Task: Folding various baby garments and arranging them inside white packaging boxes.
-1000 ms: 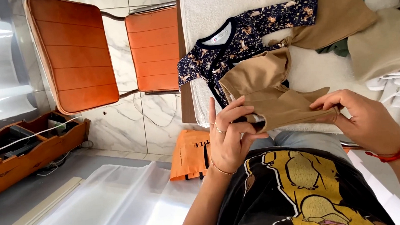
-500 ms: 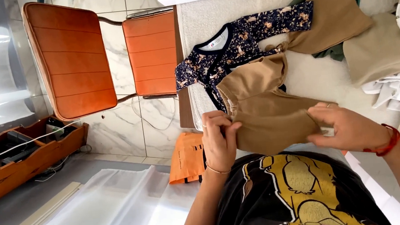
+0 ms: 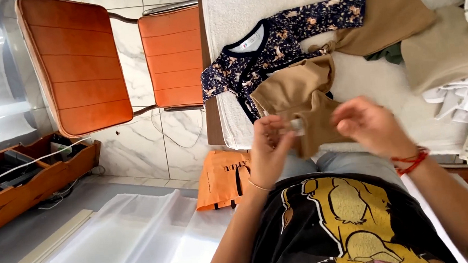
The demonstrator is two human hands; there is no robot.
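My left hand point(image 3: 270, 148) pinches the tan garment point(image 3: 299, 99) at its near edge; right hand point(image 3: 368, 127) blurred, grip unclear. Garment lies on the white towel point(image 3: 377, 77), overlapping the floral top point(image 3: 277, 44). Best to keep edges aligned.

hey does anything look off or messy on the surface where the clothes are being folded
Nothing damaged or spilled. The tan garment under both hands lies bunched, overlapping the dark floral top. Loose clothes are heaped at the right edge, and an orange bag sits on the floor.
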